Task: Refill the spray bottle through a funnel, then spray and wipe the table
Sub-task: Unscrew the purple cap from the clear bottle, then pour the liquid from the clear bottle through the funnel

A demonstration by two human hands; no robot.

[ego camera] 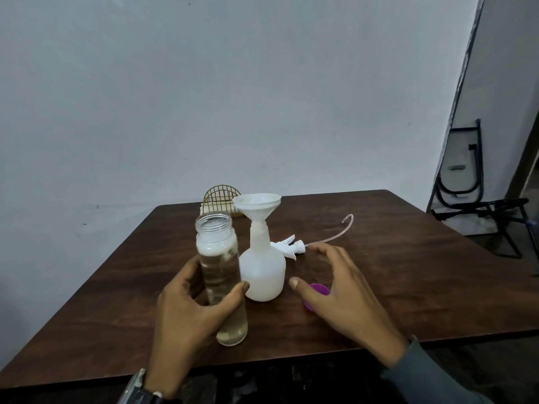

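Note:
A white spray bottle (264, 272) stands mid-table without its head, a white funnel (257, 206) seated in its neck. My left hand (189, 313) grips a clear uncapped bottle (220, 275) of pale liquid, held upright just left of the spray bottle. My right hand (341, 293) hovers spread to the right of the spray bottle, fingers relaxed, holding nothing. The white spray head (287, 246) with its clear curved tube (335, 234) lies on the table behind. A purple cap (319, 290) lies partly hidden under my right hand.
A gold wire holder (220, 196) with something pale in it stands at the table's (408, 287) far edge against the grey wall. A folded black-framed chair (466, 182) leans at the right, beyond the table.

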